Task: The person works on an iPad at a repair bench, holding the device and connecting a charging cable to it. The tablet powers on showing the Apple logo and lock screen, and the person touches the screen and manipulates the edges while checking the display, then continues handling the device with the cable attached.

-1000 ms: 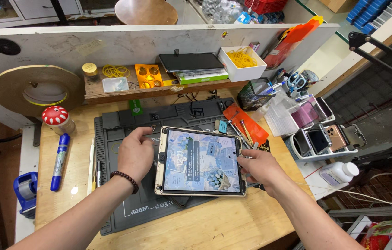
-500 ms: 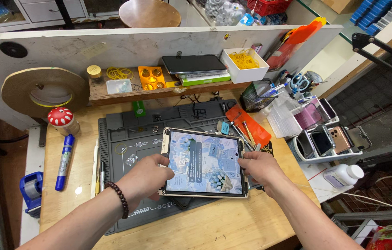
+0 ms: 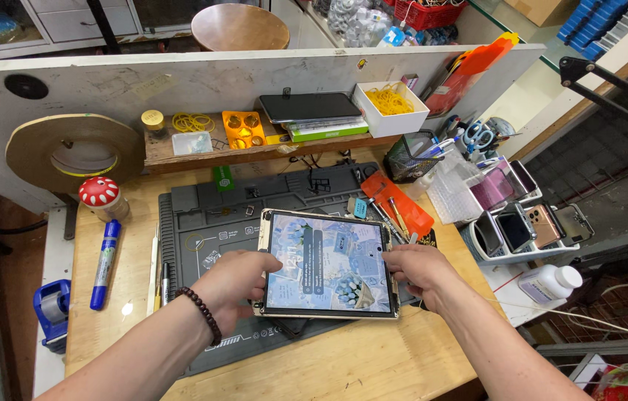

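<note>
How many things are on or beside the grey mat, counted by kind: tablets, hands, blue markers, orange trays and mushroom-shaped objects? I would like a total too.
Tablets: 1, the tablet, held at its sides by the left hand and right hand.
Hands: 2
Blue markers: 1, the blue marker.
Orange trays: 1, the orange tray.
Mushroom-shaped objects: 1, the red mushroom.
Total: 6

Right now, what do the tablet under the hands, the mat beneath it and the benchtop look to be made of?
Tablet: glossy glass front, lit screen, pale rim, probably metal or plastic. Mat: matte dark grey, moulded compartments, likely silicone or rubber. Benchtop: light wood, visible grain.
</note>
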`<action>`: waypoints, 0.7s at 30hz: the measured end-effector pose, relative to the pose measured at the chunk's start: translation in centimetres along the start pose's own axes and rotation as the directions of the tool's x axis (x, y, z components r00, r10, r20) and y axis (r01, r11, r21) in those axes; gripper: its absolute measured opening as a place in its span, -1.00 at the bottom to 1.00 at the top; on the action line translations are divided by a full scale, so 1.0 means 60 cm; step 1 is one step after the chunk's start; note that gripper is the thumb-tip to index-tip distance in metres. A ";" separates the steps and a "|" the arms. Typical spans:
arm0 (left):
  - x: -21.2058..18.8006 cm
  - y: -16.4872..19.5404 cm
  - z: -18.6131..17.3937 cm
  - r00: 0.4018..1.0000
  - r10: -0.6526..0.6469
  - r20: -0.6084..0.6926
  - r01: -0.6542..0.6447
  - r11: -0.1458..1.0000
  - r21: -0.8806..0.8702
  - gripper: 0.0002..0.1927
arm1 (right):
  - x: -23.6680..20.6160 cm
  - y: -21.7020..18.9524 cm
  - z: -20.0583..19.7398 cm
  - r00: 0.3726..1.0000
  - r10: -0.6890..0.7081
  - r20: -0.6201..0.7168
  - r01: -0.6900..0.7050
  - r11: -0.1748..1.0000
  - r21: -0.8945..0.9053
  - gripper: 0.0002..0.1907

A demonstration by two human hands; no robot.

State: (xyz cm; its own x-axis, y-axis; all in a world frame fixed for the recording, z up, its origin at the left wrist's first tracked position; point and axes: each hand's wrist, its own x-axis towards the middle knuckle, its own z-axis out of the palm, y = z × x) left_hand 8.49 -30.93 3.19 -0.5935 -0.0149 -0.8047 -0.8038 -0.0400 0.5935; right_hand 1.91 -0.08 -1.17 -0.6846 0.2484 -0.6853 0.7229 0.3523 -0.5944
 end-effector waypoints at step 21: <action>0.040 -0.005 -0.009 0.995 0.030 0.091 -0.003 0.960 -0.280 -0.66 | -0.013 -0.022 -0.019 0.998 -0.010 0.068 0.001 0.991 0.136 -0.64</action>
State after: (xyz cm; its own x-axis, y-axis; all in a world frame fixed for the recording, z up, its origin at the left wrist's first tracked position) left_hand 7.35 -31.47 1.09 -0.6184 0.0748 -0.7823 -0.7582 -0.3186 0.5689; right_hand 1.41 0.27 0.61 -0.6842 0.1832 -0.7059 0.7281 0.2264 -0.6470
